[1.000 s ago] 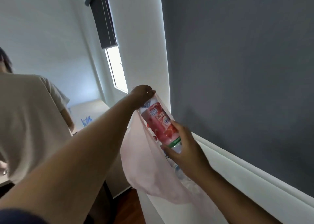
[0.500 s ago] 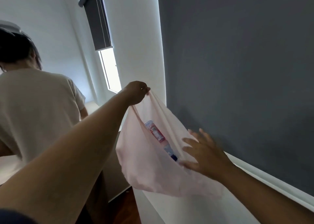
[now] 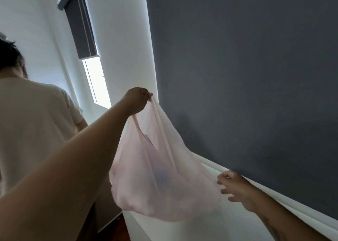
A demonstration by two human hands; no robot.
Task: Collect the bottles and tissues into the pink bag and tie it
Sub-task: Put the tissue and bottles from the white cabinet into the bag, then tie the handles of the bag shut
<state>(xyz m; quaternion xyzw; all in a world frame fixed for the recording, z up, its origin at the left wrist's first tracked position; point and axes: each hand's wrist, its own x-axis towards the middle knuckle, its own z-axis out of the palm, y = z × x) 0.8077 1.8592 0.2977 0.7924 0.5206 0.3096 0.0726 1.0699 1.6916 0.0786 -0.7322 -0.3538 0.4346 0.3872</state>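
A thin, see-through pink bag hangs in mid-air in the middle of the head view, bulging at the bottom. My left hand is stretched out high and pinches the bag's upper edge. Dim shapes show through the plastic; the bottle inside is only a faint shadow. My right hand is low on the right, beside the bag's lower right side, fingers loosely curled and holding nothing. It is blurred.
Another person in a beige T-shirt stands close on the left, back turned. A dark grey wall with white trim fills the right. A window with a dark roller blind is behind.
My right hand let go of the red-labelled bottle, which dropped into the bag. That hand then pulled back down to the right. The bag now hangs fuller and lower.
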